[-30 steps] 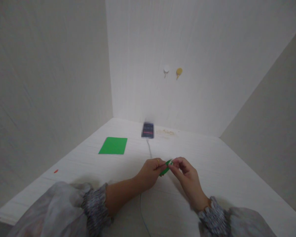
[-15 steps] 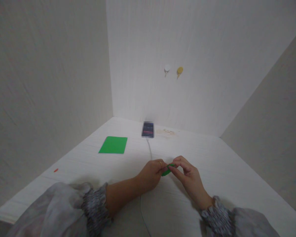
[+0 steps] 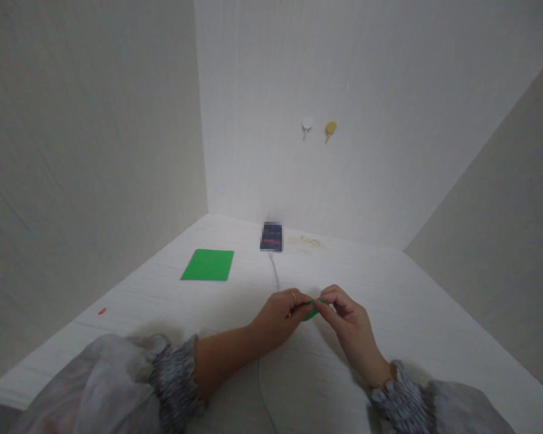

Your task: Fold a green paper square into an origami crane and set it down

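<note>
A small green piece of folded paper (image 3: 311,311) is pinched between my two hands above the white table. My left hand (image 3: 280,316), with a ring on one finger, grips it from the left with thumb and fingertips. From the right, my right hand (image 3: 348,319) pinches its upper edge, thumb against forefinger. The fingers hide much of the piece, so its full shape cannot be made out. A flat green square sheet (image 3: 208,265) lies on the table to the left, apart from both hands.
A dark, blurred phone-like device (image 3: 271,237) stands near the back wall, and a pale cable (image 3: 274,270) runs from it under my left arm. A small orange bit (image 3: 102,311) lies far left. Two hooks, one white (image 3: 306,125) and one yellow (image 3: 330,128), are on the wall.
My left hand's fingertips have shifted right along the green piece, closer to my right fingers, covering more of it. My right hand has barely moved. The green sheet stays put.
</note>
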The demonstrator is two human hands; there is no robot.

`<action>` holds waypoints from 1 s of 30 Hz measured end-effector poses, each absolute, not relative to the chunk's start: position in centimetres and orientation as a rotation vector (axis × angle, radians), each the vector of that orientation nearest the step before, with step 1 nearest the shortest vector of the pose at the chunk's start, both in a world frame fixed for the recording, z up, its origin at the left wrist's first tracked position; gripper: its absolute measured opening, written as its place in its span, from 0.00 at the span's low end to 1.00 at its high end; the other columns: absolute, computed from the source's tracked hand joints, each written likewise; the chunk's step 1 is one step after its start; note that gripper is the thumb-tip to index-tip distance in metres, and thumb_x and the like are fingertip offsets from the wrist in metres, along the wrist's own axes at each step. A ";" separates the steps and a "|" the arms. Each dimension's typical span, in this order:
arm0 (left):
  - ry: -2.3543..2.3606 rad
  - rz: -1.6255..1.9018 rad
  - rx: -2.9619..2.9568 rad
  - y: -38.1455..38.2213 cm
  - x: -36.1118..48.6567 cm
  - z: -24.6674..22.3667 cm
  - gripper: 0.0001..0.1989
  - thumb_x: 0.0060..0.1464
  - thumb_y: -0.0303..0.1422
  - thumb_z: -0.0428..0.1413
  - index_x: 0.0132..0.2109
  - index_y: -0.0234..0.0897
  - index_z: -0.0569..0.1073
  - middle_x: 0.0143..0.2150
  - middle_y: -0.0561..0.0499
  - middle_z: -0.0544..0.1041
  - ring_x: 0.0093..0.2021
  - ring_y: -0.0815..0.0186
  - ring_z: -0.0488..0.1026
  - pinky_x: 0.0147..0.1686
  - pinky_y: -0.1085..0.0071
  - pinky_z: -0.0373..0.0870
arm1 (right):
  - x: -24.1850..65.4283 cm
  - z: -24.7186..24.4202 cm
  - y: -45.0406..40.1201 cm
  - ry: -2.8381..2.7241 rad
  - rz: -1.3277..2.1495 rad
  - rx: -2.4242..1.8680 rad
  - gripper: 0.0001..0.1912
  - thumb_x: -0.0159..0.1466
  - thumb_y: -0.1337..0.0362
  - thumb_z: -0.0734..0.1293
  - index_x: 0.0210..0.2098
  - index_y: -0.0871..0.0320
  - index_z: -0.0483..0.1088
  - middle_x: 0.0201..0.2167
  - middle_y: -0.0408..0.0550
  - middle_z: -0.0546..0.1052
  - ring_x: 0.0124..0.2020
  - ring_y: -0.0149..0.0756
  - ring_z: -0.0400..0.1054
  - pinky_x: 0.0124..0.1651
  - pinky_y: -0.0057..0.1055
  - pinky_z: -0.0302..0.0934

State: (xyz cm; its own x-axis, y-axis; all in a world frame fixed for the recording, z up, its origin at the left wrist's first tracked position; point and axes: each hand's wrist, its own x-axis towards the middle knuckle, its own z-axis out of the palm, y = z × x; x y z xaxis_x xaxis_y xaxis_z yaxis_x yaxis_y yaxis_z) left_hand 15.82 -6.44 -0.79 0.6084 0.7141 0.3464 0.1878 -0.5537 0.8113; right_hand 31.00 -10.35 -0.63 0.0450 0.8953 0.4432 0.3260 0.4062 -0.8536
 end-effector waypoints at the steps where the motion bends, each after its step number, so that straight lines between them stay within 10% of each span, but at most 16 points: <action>1: 0.706 0.887 2.041 -6.5 15.8 -0.7 0.12 0.55 0.35 0.46 0.32 0.34 0.71 0.25 0.54 0.65 0.28 0.71 0.62 0.29 0.76 0.57 | 31.0 -0.6 -10.4 -1.508 0.631 -1.135 0.06 0.56 0.64 0.64 0.23 0.57 0.66 0.25 0.43 0.65 0.30 0.33 0.60 0.34 0.30 0.57; 30: 0.710 0.825 1.806 -5.9 15.7 -1.6 0.08 0.46 0.32 0.53 0.26 0.31 0.73 0.23 0.54 0.64 0.25 0.72 0.61 0.25 0.76 0.56 | 32.9 0.3 -10.0 -1.488 0.935 -1.280 0.07 0.52 0.61 0.67 0.23 0.58 0.70 0.21 0.40 0.69 0.25 0.30 0.61 0.30 0.26 0.55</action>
